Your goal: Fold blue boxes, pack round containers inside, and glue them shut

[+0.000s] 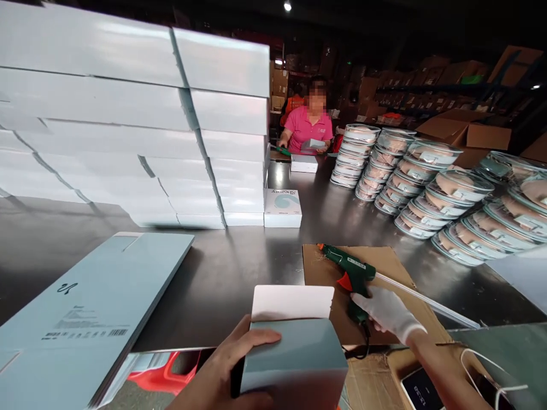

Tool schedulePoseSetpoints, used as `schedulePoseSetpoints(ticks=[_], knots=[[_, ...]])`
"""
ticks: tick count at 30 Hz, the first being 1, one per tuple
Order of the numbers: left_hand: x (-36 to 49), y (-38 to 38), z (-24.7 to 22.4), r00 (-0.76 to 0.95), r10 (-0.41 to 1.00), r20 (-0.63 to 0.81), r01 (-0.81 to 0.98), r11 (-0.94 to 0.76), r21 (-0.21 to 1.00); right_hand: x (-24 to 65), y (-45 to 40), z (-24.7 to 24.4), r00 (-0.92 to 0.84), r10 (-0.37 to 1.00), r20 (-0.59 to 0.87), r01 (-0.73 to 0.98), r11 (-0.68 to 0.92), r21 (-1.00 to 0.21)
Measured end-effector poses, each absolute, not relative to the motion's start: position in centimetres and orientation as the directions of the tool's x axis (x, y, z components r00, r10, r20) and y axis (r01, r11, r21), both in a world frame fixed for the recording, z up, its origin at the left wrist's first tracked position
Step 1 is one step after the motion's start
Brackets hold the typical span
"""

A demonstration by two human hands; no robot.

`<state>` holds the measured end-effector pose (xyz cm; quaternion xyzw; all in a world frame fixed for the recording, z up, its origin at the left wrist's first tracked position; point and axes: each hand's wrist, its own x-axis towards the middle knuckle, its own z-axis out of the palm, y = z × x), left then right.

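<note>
My left hand (233, 356), bare, grips a pale blue carton (297, 350) from its left side at the table's near edge. The carton's white end flap (293, 302) stands up, pointing away from me. My right hand (387, 310), in a white glove, is closed around the handle of a green glue gun (352, 267) with a red trigger. The gun lies over a brown cardboard sheet (384, 256), its orange nozzle pointing left and away. A long clear glue stick (427, 299) sticks out of its back.
White boxes (231, 114) are stacked high at left, with one printed box (282, 208) beside them. Flat blue cartons (98, 307) lie at the near left. Round clear-lidded packs (444, 199) stand in stacks at right. A co-worker (310, 125) in pink is across the table. A phone (421, 390) lies below right.
</note>
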<state>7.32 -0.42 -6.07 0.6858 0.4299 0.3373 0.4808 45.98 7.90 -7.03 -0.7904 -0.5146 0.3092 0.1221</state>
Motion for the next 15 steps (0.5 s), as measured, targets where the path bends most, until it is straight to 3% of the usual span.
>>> schedulePoseSetpoints(ticks=[2,4,7,10,15], knots=[[6.7,-1.0,-6.1,0.358,0.934,0.016,0.359,-0.153,0.921,45.0,8.4,-7.7,0.235,0.834,-0.499,0.594,-0.529,-0.605],[6.0,-1.4,-6.5,0.301,0.953,0.008,0.412,-0.138,0.901,44.8,8.1,-7.8,0.189,0.834,-0.518,0.423,-0.545,-0.724],[5.4,-1.5,-7.4,0.287,0.957,0.046,0.378,-0.158,0.912,44.7,6.7,-7.1,0.107,0.899,-0.426,0.17,-0.438,-0.883],[5.3,-1.5,-8.4,0.247,0.967,0.067,0.376,-0.159,0.913,43.5,5.6,-6.7,0.028,0.959,-0.284,-0.005,-0.284,-0.959],[5.7,-2.5,-9.0,0.118,0.991,0.061,0.528,-0.115,0.842,39.9,6.4,-6.3,-0.07,0.993,-0.09,-0.087,-0.096,-0.992]])
